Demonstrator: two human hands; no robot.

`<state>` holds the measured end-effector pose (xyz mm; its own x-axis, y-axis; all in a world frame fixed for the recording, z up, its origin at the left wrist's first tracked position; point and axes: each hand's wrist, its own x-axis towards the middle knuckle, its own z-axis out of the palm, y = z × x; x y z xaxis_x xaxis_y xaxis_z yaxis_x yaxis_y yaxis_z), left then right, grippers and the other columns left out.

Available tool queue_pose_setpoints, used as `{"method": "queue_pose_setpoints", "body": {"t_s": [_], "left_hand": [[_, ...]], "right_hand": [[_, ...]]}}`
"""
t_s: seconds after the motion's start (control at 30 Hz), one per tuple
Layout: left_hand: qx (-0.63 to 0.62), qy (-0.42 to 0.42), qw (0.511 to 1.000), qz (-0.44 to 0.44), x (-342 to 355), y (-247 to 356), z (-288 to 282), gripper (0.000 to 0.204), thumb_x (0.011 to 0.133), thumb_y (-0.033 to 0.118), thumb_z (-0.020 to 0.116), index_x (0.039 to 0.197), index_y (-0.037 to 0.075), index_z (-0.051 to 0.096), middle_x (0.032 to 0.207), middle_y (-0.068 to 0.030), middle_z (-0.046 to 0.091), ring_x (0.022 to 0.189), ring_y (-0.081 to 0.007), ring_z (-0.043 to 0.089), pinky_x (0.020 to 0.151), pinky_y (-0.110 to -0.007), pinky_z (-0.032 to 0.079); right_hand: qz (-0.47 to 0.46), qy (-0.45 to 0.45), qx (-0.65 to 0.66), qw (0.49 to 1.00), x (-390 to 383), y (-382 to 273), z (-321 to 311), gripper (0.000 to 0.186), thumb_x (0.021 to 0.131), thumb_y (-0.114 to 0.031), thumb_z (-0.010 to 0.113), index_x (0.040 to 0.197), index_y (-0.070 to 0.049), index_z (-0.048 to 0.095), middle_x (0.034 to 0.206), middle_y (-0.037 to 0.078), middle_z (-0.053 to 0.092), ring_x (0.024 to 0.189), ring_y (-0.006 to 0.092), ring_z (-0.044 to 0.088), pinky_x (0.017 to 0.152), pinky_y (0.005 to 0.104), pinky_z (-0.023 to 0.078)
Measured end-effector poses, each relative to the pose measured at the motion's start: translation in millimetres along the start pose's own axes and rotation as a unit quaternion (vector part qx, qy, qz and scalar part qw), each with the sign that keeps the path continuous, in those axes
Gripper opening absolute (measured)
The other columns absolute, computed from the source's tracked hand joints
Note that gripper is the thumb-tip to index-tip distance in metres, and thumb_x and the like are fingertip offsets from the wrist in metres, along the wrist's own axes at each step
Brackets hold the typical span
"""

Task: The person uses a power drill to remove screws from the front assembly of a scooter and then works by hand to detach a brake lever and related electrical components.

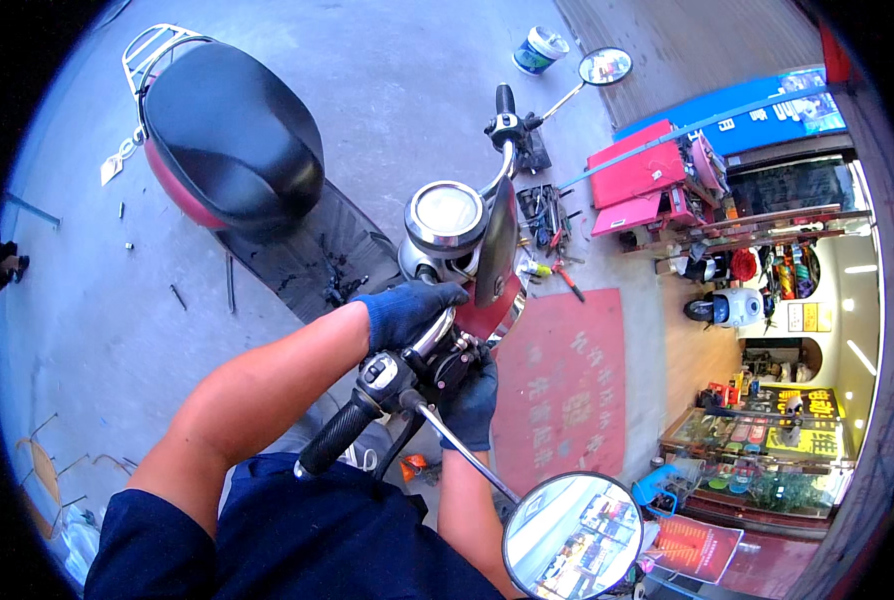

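Both my hands, in dark blue gloves, are at the near side of a scooter's chrome handlebar point(434, 334). My left hand point(407, 312) is closed beside the bar, just below the round gauge point(447, 212); what its fingers hold is hidden. From underneath, my right hand point(472, 408) reaches up against a black housing point(445, 369) by the brake lever. The housing covers most of its fingers. The black grip point(340, 437) and its switch block point(382, 375) point toward me. Beyond the gauge is the scooter's red front panel point(485, 318).
The scooter's black seat point(232, 135) is at the upper left. A round mirror point(574, 537) stands out close to my right forearm. Tools point(545, 215) lie beyond the front, near a red cabinet point(639, 165). A red mat point(559, 385) covers floor at right; a bucket point(540, 50) stands farther off.
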<state>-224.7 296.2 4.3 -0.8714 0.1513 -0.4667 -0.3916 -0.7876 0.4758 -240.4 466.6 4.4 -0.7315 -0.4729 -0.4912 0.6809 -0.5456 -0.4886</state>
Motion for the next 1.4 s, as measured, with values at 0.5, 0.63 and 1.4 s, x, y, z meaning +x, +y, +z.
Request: {"method": "queue_pose_setpoints", "body": {"t_s": [0.5,0.63,1.4], "left_hand": [[-0.017,-0.017,1.000,-0.007,-8.2,2.2,4.6,0.031,0.086,0.027,0.060,0.099,-0.001,0.059,0.081,-0.0108,0.062,0.065,-0.0167,0.060,0.059,-0.029,0.050],[-0.006,-0.011,1.000,-0.025,-0.3,-4.2,-6.3,0.031,0.086,0.028,0.060,0.099,0.000,0.058,0.078,-0.0099,0.061,0.064,-0.0170,0.060,0.058,-0.030,0.050],[0.140,0.162,0.974,-0.071,-16.2,34.4,32.6,0.017,0.081,0.019,0.057,0.085,0.002,0.060,0.072,-0.0112,0.059,0.059,-0.0197,0.054,0.054,-0.035,0.043]], "right_hand": [[-0.127,-0.029,-0.015,0.991,-39.0,-46.2,10.3,0.027,0.095,-0.020,0.043,0.100,-0.001,0.060,0.103,0.017,0.065,0.092,0.0271,0.064,0.084,0.0390,0.054],[-0.027,-0.029,0.037,0.999,-26.1,-29.8,-9.8,0.024,0.094,-0.021,0.044,0.098,-0.005,0.061,0.106,0.017,0.065,0.090,0.0275,0.066,0.081,0.0393,0.056],[0.034,-0.204,-0.626,0.752,-34.0,-115.2,9.8,0.033,0.091,-0.015,0.054,0.119,0.003,0.053,0.106,0.018,0.063,0.085,0.0209,0.063,0.072,0.0318,0.050]]}}
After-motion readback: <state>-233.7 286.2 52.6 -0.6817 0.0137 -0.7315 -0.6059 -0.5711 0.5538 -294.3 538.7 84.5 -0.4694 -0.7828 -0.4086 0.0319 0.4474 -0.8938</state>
